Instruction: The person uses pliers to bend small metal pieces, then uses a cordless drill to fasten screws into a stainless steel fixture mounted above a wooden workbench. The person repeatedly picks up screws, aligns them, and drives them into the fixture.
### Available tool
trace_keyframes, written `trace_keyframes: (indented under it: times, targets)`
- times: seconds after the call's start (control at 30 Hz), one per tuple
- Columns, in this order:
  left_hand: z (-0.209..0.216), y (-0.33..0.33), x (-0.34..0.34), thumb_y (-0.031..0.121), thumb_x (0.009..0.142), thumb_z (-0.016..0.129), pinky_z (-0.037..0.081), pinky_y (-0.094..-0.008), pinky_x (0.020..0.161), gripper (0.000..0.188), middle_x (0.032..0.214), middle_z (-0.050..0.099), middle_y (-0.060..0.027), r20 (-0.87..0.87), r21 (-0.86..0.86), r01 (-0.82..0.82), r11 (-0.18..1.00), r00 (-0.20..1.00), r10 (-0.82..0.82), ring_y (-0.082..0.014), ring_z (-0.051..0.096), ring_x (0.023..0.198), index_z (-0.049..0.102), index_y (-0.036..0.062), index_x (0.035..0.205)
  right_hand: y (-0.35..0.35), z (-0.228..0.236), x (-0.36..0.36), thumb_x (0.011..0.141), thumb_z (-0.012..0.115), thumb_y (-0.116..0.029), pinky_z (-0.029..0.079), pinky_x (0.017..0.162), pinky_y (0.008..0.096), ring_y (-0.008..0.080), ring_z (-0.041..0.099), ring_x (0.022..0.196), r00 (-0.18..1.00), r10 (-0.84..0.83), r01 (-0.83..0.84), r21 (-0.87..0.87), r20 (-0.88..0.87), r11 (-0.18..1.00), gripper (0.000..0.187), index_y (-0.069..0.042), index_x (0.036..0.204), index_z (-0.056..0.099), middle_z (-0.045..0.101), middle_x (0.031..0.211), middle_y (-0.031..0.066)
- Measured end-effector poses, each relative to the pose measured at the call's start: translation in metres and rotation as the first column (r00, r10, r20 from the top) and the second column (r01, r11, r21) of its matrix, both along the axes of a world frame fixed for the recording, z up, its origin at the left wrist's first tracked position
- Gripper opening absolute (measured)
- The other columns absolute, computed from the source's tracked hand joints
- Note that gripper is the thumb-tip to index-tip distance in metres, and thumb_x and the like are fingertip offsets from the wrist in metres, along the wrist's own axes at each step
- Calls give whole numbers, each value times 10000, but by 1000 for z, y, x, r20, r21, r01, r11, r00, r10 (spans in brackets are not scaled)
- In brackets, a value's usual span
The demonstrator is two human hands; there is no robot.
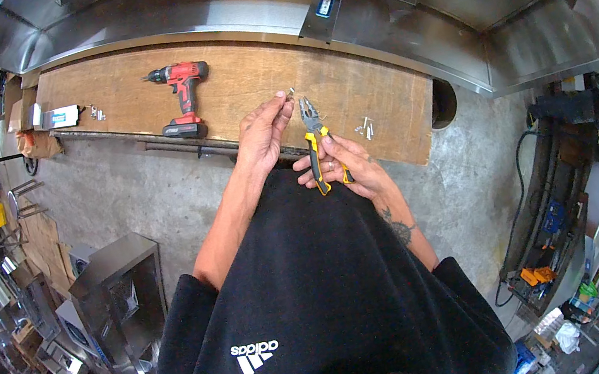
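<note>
Between the thumb and fingertips of my left hand is a small metal piece, too small to name. My right hand holds combination pliers with yellow and black handles. Their jaws point away from me, slightly parted, just right of the small piece and apart from it. Both hands are over the near edge of a wooden board. Several small silvery fasteners lie on the board right of the pliers. A red and black cordless drill rests on its side to the left.
At the board's left end are a white and blue box and more small metal pieces. Stainless steel panels rise behind the board. A steel frame stands on the concrete floor at left, and a dark cable runs at right.
</note>
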State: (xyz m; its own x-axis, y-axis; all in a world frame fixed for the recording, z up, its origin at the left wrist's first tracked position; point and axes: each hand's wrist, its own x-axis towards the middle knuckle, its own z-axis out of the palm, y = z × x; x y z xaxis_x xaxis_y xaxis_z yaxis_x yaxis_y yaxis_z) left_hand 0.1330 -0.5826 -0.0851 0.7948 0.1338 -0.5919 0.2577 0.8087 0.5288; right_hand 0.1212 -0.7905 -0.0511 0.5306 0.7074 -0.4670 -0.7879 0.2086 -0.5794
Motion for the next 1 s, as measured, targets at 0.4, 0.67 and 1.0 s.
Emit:
trace_keyframes:
  times: [0.4,0.67,1.0]
  targets:
    - [13,-5,-2,116,973,684,570,-205,808,129,961,691,-50,10,194,79,978,997,-82,-97,661,878,664,-9,1000,5,8,6,1084,430,-386,619,825,465,398,728,942,999,13,-10,52,-50,999,426,-6,1263,498,658,1163,324]
    - [18,-6,-1,144,975,689,565,-209,810,192,959,695,-58,-27,282,121,952,993,-119,-104,664,870,657,-34,1037,3,-5,8,1067,466,-426,609,693,414,331,728,796,1000,24,-24,19,11,1000,439,-37,1264,513,706,1025,227]
    - [12,-2,1,164,967,705,562,-230,819,219,932,686,-68,-27,347,126,929,992,-125,-114,667,849,653,-42,1018,1,-1,10,1069,455,-440,594,605,357,274,723,702,999,25,-25,23,-32,999,401,-59,1167,533,714,925,189]
